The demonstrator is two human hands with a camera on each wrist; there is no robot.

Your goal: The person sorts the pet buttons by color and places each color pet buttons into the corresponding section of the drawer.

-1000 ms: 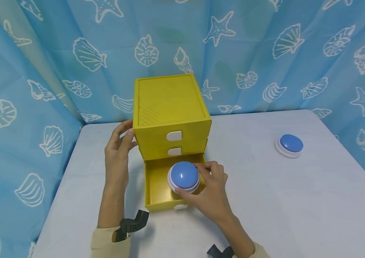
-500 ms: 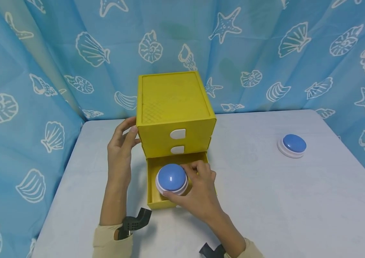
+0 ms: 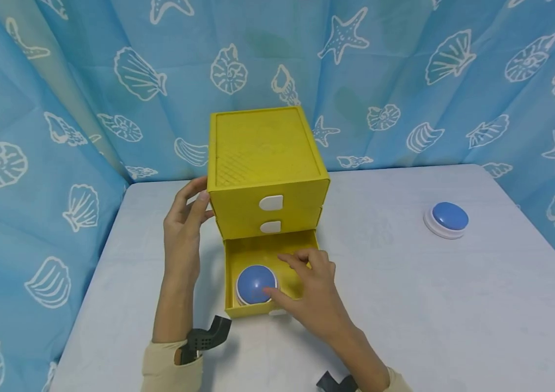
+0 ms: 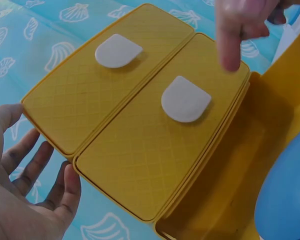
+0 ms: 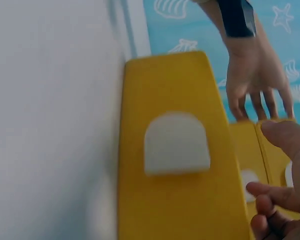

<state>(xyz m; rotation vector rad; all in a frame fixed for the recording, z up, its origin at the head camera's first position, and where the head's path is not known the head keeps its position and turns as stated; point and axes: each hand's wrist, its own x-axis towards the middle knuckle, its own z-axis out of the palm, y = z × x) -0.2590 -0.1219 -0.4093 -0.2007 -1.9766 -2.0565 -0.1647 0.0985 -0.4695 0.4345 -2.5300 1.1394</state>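
A yellow drawer cabinet (image 3: 262, 147) with white tabs stands near the back of the table, its bottom drawer (image 3: 248, 250) pulled out. Inside that drawer, at the front left, lies a round blue push button (image 3: 256, 284) with a white base. My right hand (image 3: 318, 294) hovers over the drawer, thumb and fingers spread apart with nothing between them; the thumb overlaps the button's right edge in the head view. The fingertips of my left hand (image 4: 30, 200) rest against the cabinet's left side. In the right wrist view, the drawer front (image 5: 175, 205) hides the button.
A second blue push button (image 3: 447, 218) sits at the right on the white-covered table (image 3: 404, 305). Behind the table hangs a blue curtain (image 3: 257, 60) with a seashell print. The upper two drawers are closed.
My right hand carried the blue button leftward in the drawer, then let go of it and drew back slightly right. The button now lies lower, at the drawer's front left. My left hand stayed put.
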